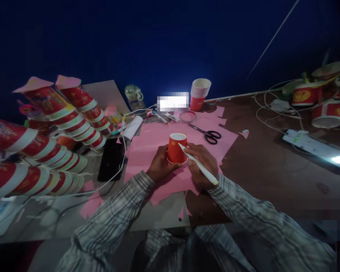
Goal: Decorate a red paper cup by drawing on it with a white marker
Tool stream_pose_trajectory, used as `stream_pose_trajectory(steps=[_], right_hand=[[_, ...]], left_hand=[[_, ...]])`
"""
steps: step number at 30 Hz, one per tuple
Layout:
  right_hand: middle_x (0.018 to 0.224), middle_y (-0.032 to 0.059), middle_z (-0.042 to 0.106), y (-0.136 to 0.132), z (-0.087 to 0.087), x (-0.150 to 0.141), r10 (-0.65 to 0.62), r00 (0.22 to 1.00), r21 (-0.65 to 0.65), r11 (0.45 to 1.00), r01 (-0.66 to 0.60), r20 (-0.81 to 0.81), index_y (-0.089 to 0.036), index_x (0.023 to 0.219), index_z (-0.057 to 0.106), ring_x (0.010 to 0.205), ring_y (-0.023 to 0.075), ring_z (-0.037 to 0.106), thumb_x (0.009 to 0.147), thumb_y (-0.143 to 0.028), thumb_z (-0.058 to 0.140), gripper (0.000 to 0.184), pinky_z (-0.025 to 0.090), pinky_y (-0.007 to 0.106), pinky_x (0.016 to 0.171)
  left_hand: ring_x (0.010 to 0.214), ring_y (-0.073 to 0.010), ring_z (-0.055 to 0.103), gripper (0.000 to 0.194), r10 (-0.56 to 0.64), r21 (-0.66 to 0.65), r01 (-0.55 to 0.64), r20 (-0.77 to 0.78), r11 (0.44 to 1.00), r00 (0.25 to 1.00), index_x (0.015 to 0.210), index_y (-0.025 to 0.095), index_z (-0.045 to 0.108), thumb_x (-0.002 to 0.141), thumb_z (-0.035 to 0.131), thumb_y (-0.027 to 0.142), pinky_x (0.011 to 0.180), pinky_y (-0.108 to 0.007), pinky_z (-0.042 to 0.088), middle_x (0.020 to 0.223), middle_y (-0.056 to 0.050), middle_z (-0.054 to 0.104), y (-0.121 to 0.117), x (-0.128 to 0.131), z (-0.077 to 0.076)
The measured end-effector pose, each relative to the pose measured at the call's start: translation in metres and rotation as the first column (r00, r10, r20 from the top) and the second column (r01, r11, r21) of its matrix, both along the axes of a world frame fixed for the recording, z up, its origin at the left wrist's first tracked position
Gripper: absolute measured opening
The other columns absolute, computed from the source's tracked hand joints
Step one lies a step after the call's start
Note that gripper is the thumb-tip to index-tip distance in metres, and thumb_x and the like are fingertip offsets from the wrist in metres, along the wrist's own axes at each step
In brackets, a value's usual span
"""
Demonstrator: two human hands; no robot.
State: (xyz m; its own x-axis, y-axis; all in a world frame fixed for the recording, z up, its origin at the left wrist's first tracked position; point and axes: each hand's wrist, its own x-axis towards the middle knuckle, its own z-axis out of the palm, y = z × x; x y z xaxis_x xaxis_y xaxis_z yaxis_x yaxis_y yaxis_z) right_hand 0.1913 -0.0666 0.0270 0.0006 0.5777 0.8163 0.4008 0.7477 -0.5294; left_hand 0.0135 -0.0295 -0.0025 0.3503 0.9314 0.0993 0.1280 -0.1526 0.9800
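Note:
An upside-down red paper cup [175, 151] stands over the pink paper [147, 151], its pale base facing up. My left hand [161, 163] is closed round the cup's left side, the thumb near its lower rim. In my right hand [203, 162] is a white marker [201, 169] with a yellow tip, held like a pen. The marker's tip meets the cup's upper right side, beside a small yellow mark. Black-handled scissors [211, 136] lie on the paper behind my right hand.
Tall stacks of decorated red cups [73, 122] lean at the left, near a black phone [111, 160]. Plain nested cups [200, 94] stand at the back, by a clear jar [134, 96] and markers [160, 117]. White cables [260, 109] and a power strip [314, 145] lie right.

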Motion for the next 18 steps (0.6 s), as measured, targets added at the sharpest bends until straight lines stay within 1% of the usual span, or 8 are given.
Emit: stream_pose_trajectory(steps=[3,7,9,11,14,18], right_hand=[[0.102,0.0112,0.073,0.0,0.003,0.002,-0.036,0.998,-0.059,0.998,0.032,-0.053,-0.021,0.116,0.067,0.094,0.0249,0.07,0.095,-0.026,0.056,0.025,0.06,0.041,0.079],[0.095,0.0091,0.071,0.001,0.005,0.005,-0.066,0.994,-0.133,0.99,0.053,-0.093,-0.02,0.115,0.067,0.086,0.0225,0.068,0.096,-0.028,0.055,0.024,0.058,0.039,0.075],[0.095,0.0094,0.071,0.0,0.006,0.006,-0.055,0.994,-0.133,0.99,0.042,-0.098,-0.02,0.115,0.067,0.086,0.0229,0.068,0.097,-0.029,0.055,0.024,0.058,0.039,0.074],[0.097,0.0102,0.072,-0.001,0.006,0.006,-0.016,0.995,-0.103,0.995,0.006,-0.102,-0.02,0.116,0.067,0.087,0.0232,0.069,0.097,-0.029,0.054,0.024,0.058,0.039,0.075],[0.104,0.012,0.074,-0.003,0.006,0.004,0.034,0.996,-0.066,0.997,-0.04,-0.08,-0.021,0.118,0.067,0.09,0.0244,0.07,0.097,-0.03,0.054,0.026,0.059,0.041,0.076],[0.107,0.0135,0.074,-0.004,0.006,0.002,0.027,0.999,-0.058,0.998,-0.028,-0.025,-0.021,0.119,0.066,0.092,0.0254,0.07,0.098,-0.031,0.053,0.027,0.06,0.043,0.076]], left_hand=[[0.116,-0.0303,0.06,0.079,-0.041,-0.049,0.044,0.062,0.998,0.997,0.129,0.016,0.053,0.066,0.088,0.049,0.1,-0.046,0.049,0.126,-0.016,0.061,0.001,-0.001,0.005],[0.122,-0.031,0.059,0.082,-0.1,-0.089,0.12,0.197,0.989,0.975,0.132,0.017,0.051,0.066,0.088,0.048,0.105,-0.047,0.047,0.135,-0.016,0.06,0.003,-0.003,0.01],[0.125,-0.0313,0.058,0.08,-0.132,-0.104,0.159,0.229,0.982,0.964,0.135,0.018,0.05,0.069,0.086,0.047,0.107,-0.047,0.046,0.137,-0.016,0.06,0.003,-0.005,0.01],[0.125,-0.0319,0.059,0.078,-0.158,-0.128,0.193,0.242,0.973,0.957,0.136,0.018,0.05,0.072,0.084,0.048,0.106,-0.048,0.047,0.137,-0.016,0.06,0.003,-0.007,0.007],[0.122,-0.0331,0.059,0.08,-0.16,-0.119,0.189,0.222,0.975,0.962,0.133,0.016,0.052,0.07,0.084,0.053,0.106,-0.05,0.046,0.134,-0.017,0.061,0.003,-0.008,0.001],[0.12,-0.0331,0.059,0.088,-0.122,-0.078,0.14,0.204,0.987,0.971,0.13,0.015,0.05,0.065,0.085,0.062,0.105,-0.052,0.046,0.132,-0.018,0.06,0.002,-0.006,-0.004]])
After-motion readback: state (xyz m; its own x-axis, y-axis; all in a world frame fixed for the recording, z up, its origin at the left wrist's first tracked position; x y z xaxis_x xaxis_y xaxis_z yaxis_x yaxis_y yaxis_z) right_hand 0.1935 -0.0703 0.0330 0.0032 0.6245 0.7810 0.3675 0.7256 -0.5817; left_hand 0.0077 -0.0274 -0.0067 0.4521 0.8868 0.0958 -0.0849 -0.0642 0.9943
